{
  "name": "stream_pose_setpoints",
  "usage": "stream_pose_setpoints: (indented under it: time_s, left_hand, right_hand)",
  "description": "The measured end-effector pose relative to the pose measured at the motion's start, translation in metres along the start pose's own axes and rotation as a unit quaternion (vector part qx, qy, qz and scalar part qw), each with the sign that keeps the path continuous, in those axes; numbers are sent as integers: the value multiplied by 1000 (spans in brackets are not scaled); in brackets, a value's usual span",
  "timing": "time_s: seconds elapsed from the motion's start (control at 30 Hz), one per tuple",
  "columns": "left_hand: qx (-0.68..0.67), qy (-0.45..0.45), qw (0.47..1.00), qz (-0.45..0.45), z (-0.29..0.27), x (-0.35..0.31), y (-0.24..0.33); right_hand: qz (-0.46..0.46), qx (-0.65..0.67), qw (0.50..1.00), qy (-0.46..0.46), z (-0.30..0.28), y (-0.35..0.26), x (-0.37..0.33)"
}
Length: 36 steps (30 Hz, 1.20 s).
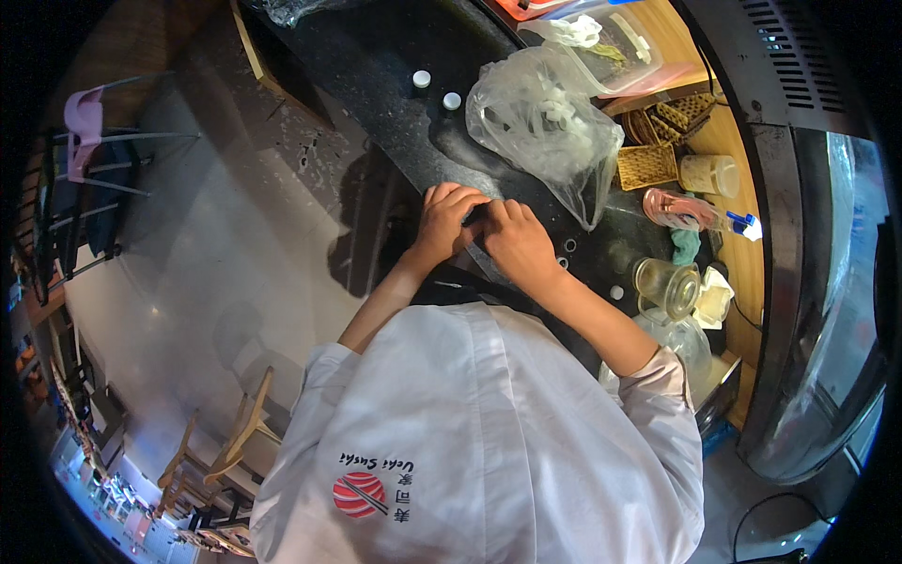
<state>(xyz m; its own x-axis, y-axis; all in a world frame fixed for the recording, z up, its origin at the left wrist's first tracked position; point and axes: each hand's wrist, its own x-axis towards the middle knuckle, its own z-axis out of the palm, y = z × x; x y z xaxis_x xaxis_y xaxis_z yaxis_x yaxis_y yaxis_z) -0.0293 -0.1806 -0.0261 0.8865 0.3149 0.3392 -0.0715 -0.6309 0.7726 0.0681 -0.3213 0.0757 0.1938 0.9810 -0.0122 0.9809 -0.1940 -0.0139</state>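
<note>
My left hand and my right hand meet close together at the near edge of the black counter. The fingers of both are curled inward, and whatever they hold between them is hidden. Just past my right hand lies a crumpled clear plastic bag with small pale pieces inside. Two small white round-topped pieces stand farther along the counter. Close to my right wrist are small ring-shaped pieces and another small white round piece.
Along the right side are a clear plastic bin, a woven basket, a plastic tub, a bottle with a blue top, a green cloth and a glass jar. Chairs stand on the floor to the left.
</note>
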Motion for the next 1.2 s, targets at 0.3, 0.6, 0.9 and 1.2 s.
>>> stream_pose_setpoints:
  time_s: [0.3,0.6,0.9,1.2]
  left_hand:
    - [8,-9,1000,-9,-1,3,4]
    - [30,14,999,-17,2,3,7]
    - [13,-1,1000,-24,-2,2,6]
    - [3,-24,999,-33,-4,3,6]
  right_hand:
    - [45,187,977,-88,-13,27,9]
    - [367,145,919,8,32,161,64]
    - [349,125,927,54,67,176,65]
    - [346,220,909,67,56,168,48]
